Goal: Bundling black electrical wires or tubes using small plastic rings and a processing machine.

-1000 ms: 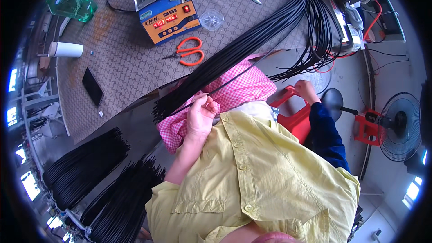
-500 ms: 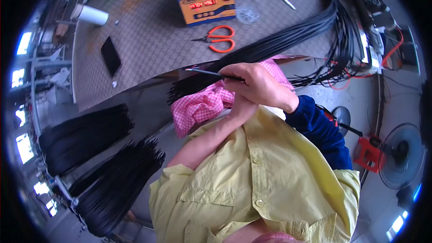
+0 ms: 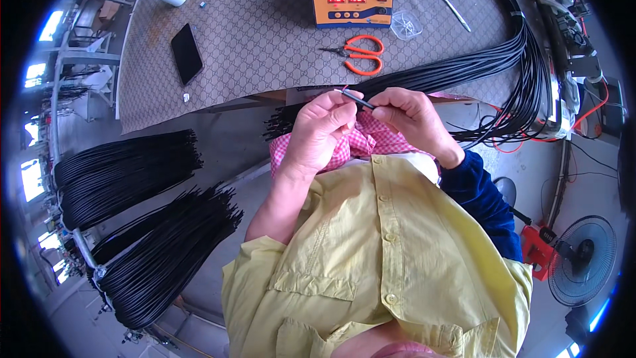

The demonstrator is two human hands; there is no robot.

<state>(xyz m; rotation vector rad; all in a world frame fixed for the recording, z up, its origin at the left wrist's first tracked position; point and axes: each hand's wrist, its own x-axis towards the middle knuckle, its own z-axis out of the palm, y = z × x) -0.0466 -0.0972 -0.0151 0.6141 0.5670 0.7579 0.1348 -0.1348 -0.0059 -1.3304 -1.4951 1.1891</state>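
Grip of the left hand (image 3: 320, 131): thumb and finger look pinched together on a dark cable end (image 3: 358, 99), close to its thin reddish tip (image 3: 344, 87). Right hand (image 3: 412, 118) also has its fingertips clamped on it, farther along toward the person's right. So the cable end sits directly between the two hands — long axis slanting from upper left to lower right, tip toward the table (image 3: 238, 53), left hand nearer that tip. Below it is pink checked cloth (image 3: 358, 142); beyond, orange-handled scissors (image 3: 364, 55) rest on the table — near the black cable bundle (image 3: 450, 74).
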